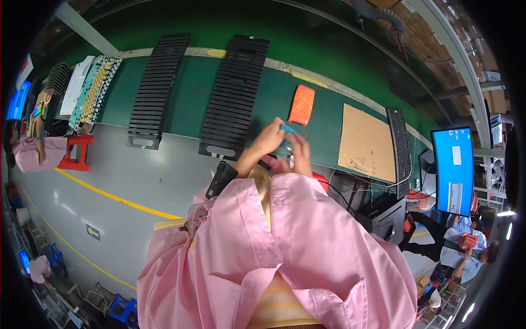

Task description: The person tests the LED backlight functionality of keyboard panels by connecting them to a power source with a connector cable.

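Both my hands meet in front of my chest at the bench's near edge. My left hand [268, 137] is closed, its fingertips pinching a small bright blue strip [287, 129] whose exact kind I cannot make out. Close against it on the right, my right hand [299, 151] has its fingers bent round the lower part of the same blue piece. Fingers partly cover the strip. Just beyond the hands lies an orange packet [302, 104] in shiny clear wrap, apart from both. A black slotted rack [234, 93] lies to the left of my left hand.
Another black slotted rack [159, 88] lies farther left on the green bench [192, 88]. To the right are a brown board [366, 143], a black keyboard [399, 148] and a lit monitor [453, 171]. Cables [350, 189] hang below the bench. Co-workers sit at far left and right.
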Available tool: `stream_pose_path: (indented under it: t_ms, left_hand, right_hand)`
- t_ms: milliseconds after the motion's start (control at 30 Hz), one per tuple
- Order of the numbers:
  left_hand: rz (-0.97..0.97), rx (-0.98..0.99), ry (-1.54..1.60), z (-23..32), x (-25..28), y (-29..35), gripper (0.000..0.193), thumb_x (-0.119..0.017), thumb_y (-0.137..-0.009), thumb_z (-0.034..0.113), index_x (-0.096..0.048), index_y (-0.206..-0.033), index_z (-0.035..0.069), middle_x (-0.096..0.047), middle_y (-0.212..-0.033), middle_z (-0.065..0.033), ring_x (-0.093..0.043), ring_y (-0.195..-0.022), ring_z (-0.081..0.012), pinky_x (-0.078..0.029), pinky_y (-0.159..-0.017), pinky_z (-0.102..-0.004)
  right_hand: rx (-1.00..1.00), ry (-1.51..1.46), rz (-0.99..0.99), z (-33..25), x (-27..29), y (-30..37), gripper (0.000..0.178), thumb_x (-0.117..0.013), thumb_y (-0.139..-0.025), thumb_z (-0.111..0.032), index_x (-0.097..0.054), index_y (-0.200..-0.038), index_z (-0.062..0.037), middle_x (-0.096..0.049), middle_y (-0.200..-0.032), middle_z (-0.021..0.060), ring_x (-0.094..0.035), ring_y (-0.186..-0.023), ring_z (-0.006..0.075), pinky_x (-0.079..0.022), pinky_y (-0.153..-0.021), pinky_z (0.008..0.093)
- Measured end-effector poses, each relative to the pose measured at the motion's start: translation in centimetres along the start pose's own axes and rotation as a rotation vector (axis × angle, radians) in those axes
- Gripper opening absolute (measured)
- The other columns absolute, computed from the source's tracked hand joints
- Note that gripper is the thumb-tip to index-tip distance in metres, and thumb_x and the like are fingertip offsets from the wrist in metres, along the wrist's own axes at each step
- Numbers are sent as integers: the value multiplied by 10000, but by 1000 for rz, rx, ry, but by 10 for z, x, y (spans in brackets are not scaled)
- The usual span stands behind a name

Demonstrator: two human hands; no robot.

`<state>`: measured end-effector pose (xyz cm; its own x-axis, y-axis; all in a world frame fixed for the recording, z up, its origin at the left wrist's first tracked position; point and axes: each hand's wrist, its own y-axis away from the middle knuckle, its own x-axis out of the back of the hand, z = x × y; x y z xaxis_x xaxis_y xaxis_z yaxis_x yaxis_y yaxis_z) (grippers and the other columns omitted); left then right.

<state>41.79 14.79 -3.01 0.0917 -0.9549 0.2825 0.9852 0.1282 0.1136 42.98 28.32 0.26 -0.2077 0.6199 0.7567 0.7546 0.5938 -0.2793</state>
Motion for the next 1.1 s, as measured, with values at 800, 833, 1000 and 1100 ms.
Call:
stream_pose_path:
  t_ms: [800, 833, 1000, 1100]
  left_hand:
    - [1055, 646, 426, -112, 47, 102, 573, -638, -724, 382, -384, -1094, 26, -565, -814, -91, -543, -637, -166, -455, -534, -289]
    - [1040, 645, 555, -108, 48, 100, 605, -644, -713, 394, -358, -1117, 45, -560, -808, -87, -536, -608, -156, -447, -490, -279]
    - [1232, 784, 619, -77, 63, 89, 549, -673, -687, 380, -399, -1068, 95, -515, -719, -42, -445, -468, -105, -362, -365, -244]
    - [1407, 637, 680, -63, 77, 85, 451, -667, -685, 401, -465, -939, 88, -480, -627, -8, -379, -417, -81, -293, -345, -227]
  right_hand:
    - [-568, 652, 495, 464, 122, -59, 554, -622, -701, -395, -460, -1144, -103, -542, -948, 145, -549, -788, 309, -444, -634, 382]
    - [-630, 892, 577, 477, 105, -50, 535, -581, -723, -386, -449, -1149, -90, -535, -956, 150, -540, -802, 311, -434, -650, 391]
    - [-788, 972, 620, 470, 59, -37, 491, -460, -787, -362, -415, -1170, -57, -514, -986, 164, -513, -842, 320, -407, -695, 416]
    - [-787, 950, 591, 453, 56, -46, 499, -466, -785, -370, -407, -1180, -71, -510, -1002, 170, -517, -839, 322, -410, -691, 417]
